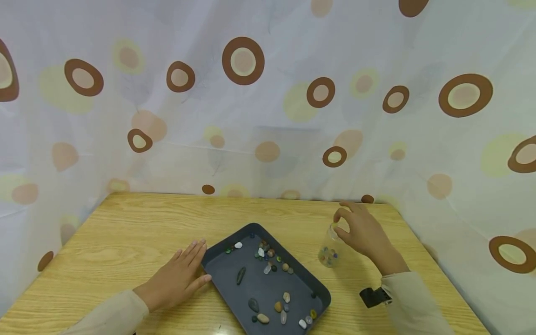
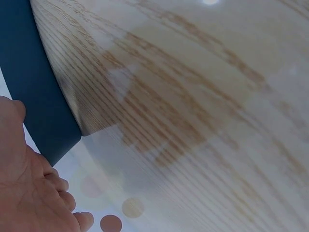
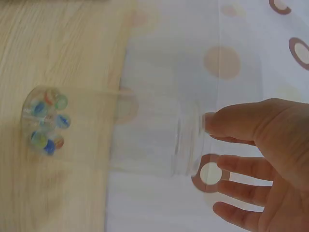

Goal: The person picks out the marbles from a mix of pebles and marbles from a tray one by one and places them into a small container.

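My right hand [image 1: 360, 230] is over the mouth of a clear jar [image 1: 331, 246], thumb and forefinger pinching a small yellow piece [image 1: 334, 225]; its exact kind is too small to tell. In the right wrist view, the fingertips meet at the rim and hide that piece. Several coloured glass marbles [image 3: 48, 121] lie at the bottom of the upright jar. My left hand [image 1: 177, 277] lies flat with straight fingers, touching the left side of a dark grey tray [image 1: 268, 279]. Pebbles and marbles are scattered in the tray, among them a long dark stone [image 1: 240, 275].
The wooden table [image 1: 146, 228] runs back to a patterned cloth [image 1: 268, 116] that hangs behind it and at both sides. The jar stands just right of the tray's far half. A black strap [image 1: 374, 297] is on my right wrist.
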{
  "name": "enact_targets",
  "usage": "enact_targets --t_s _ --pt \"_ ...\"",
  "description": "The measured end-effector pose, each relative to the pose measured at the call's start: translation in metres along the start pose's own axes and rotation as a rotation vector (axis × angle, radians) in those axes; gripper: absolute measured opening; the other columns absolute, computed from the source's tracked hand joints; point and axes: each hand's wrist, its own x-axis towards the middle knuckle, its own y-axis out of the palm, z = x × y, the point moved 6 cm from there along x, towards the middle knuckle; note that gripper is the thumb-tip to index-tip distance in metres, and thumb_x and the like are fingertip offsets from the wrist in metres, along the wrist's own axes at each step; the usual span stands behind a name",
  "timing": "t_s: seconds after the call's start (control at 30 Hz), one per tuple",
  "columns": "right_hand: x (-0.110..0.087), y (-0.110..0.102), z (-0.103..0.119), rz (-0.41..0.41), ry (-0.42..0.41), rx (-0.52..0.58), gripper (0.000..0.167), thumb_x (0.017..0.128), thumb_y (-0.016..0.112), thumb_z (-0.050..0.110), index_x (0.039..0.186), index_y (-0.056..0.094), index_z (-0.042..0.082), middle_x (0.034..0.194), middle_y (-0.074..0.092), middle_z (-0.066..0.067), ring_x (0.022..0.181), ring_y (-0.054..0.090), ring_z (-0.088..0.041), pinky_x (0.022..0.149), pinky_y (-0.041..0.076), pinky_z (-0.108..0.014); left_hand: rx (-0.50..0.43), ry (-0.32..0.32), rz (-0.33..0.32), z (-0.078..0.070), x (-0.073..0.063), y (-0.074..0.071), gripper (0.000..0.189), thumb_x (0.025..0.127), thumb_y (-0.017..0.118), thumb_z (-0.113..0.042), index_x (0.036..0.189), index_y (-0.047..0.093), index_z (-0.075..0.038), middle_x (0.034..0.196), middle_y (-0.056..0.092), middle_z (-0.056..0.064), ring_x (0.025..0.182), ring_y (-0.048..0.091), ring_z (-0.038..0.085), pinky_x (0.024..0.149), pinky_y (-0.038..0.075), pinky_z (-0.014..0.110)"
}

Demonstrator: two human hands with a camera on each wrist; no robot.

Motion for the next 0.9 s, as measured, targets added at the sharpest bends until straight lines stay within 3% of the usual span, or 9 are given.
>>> enact_targets --t_s 0.23,0.9 --pt "-0.009 0.001 -0.013 -0.027 0.019 0.001 0.009 0.084 0.072 0.012 0.088 0.065 0.010 0.130 0.052 -0.028 0.116 0.047 -0.049 0.087 0.046 -0.059 -0.004 -0.009 0.001 0.002 -0.001 0.002 0.075 0.101 0.037 -0.051 0.148 0.026 0.007 0.156 0.019 0.021 0.143 0.020 0.039 0.111 0.023 0.061" --pt "-0.010 0.004 -0.017 -0.001 0.045 0.033 0.011 0.086 0.072 0.017 0.091 0.066 0.010 0.129 0.053 -0.027 0.113 0.048 -0.050 0.086 0.045 -0.061 -0.012 -0.009 0.002 0.002 0.000 0.002 0.076 0.101 0.037 -0.051 0.148 0.025 0.007 0.157 0.018 0.021 0.143 0.019 0.039 0.111 0.023 0.061"
